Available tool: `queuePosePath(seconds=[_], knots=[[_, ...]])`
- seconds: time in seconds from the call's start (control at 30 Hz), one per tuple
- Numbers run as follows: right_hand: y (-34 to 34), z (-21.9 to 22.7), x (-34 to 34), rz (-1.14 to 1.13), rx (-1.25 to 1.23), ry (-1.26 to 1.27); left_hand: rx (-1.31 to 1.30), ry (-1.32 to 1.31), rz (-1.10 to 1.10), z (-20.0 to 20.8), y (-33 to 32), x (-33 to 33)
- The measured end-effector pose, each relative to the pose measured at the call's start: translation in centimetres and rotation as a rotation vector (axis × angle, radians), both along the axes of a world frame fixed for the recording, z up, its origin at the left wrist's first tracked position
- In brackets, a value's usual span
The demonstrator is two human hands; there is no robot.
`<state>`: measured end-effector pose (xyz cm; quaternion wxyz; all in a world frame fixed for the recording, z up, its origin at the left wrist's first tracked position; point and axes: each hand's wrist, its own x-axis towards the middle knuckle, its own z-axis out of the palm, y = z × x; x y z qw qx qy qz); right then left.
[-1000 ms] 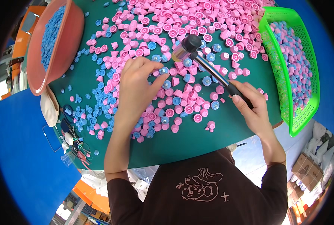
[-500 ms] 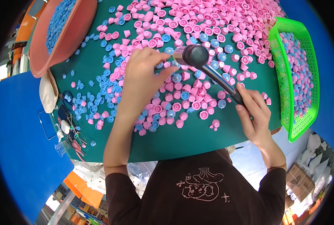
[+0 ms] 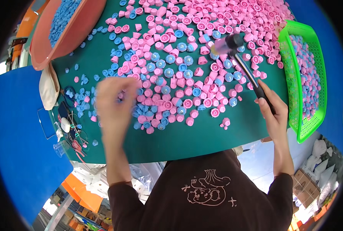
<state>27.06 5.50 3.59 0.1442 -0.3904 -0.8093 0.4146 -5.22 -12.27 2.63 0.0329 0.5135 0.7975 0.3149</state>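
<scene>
My right hand (image 3: 274, 112) is wrapped round the black grip of a mallet (image 3: 247, 71), a two-faced one with a black end and a clear yellowish end. Its head hangs above the pink and blue pieces on the right. My left hand (image 3: 115, 96) hovers at the left of the pile, near the small blue caps (image 3: 142, 111). Motion blurs its curled fingers, so I cannot make out whether they hold anything. Pink cup-shaped pieces (image 3: 188, 103) lie all round, and several blue-topped ones with shiny centres (image 3: 168, 72) sit in the middle.
A reddish basin (image 3: 71, 42) of blue caps stands at the far left. On the right is a green basket (image 3: 321, 77) holding pink and blue pieces. Cords, a clear cup (image 3: 61, 148) and small items lie along the left edge of the green table (image 3: 171, 146).
My left hand has moved from beside the mallet head to the left and nearer me. The mallet has swung right and away in my right hand. The view has shifted slightly.
</scene>
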Motion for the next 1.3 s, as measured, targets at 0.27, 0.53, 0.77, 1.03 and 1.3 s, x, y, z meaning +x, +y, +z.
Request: queuePosePath(seconds=[0.27, 0.53, 0.77, 1.03, 1.3], knots=[[-0.9, 0.2, 0.8, -0.042, -0.045, 0.031, 0.013, 0.228, -0.306, -3.6, 5.5, 7.8], [-1.9, 1.5, 3.0, -0.004, 0.049, -0.079, 0.002, 0.209, -0.346, -3.2, 6.1, 9.4], [-1.9, 1.0, 3.8, -0.096, -0.051, -0.035, -0.080, 0.304, -0.326, -3.8, 6.1, 9.0], [-1.8, 0.3, 3.7, -0.084, -0.057, 0.031, -0.049, 0.350, -0.369, -3.3, 8.1, 9.6], [-1.6, -1.5, 4.2, -0.077, 0.039, 0.056, 0.028, 0.246, -0.326, -4.5, 6.9, 9.0]])
